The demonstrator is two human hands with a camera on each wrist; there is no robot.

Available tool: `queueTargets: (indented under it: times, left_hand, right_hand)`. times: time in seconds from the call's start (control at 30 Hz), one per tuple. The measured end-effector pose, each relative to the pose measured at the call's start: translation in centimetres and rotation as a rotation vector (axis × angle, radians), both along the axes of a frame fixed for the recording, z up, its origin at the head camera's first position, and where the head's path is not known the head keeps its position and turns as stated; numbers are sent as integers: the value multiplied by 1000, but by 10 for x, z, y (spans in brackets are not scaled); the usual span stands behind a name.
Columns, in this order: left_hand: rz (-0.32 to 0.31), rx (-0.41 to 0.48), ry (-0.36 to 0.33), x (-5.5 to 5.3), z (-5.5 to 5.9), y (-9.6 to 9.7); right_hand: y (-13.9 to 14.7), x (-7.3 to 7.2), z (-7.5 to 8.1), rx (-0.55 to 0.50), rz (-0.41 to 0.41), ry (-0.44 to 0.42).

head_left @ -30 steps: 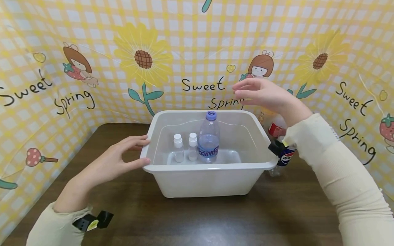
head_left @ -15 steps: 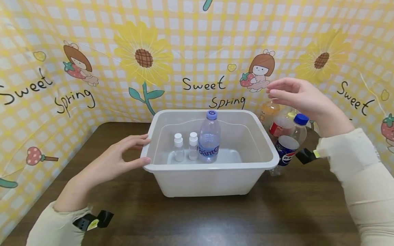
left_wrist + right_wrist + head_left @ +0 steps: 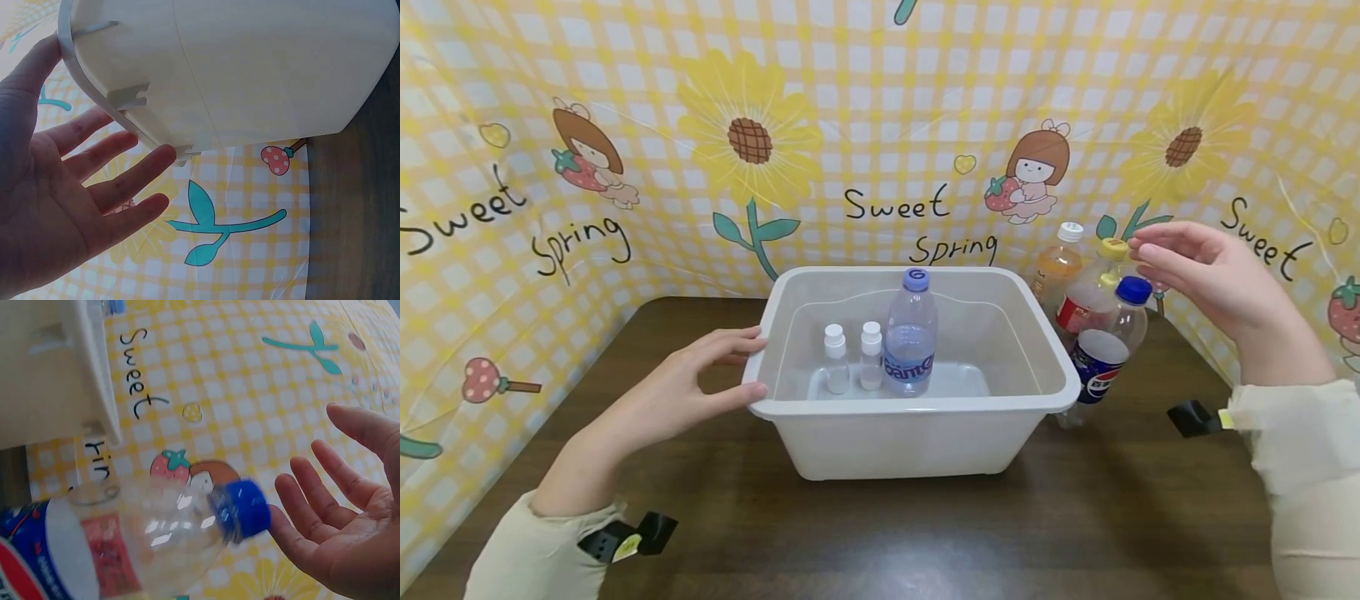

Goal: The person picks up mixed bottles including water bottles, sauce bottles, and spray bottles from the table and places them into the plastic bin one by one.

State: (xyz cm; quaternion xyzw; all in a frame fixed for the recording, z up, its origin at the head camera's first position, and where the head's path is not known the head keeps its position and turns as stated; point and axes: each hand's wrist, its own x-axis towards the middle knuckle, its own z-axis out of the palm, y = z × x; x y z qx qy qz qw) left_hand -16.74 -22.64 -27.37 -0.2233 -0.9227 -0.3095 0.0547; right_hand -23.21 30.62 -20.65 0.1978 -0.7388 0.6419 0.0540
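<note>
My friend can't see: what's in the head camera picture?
A person's left hand touches a pale tub with three bottles inside; the right hand is near more bottles beside the tub. A yellow checked cloth hangs behind.

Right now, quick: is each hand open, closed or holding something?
Left hand: open, touching the rim of the pale tub.
Right hand: open, holding nothing, near the blue-capped bottle.

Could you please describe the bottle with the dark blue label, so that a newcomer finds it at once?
Start from the large pale tub. Along its right side, take the bottle nearest the viewer. Its deep blue cap sets it apart from the yellow cap and white cap behind it.
</note>
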Motion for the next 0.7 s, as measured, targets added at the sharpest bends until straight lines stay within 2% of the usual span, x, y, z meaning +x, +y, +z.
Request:
queueTargets:
  times: [0.13, 0.37, 0.7]
  left_hand:
    - [4, -11, 12, 0, 0, 0]
    - [13, -18, 11, 1, 0, 0]
    - [5, -8, 13, 1, 0, 0]
  right_hand:
    - [8, 0, -13, -117, 20, -11]
    - [14, -1, -34, -53, -65, -79]
    - [18, 0, -57, -13, -83, -151]
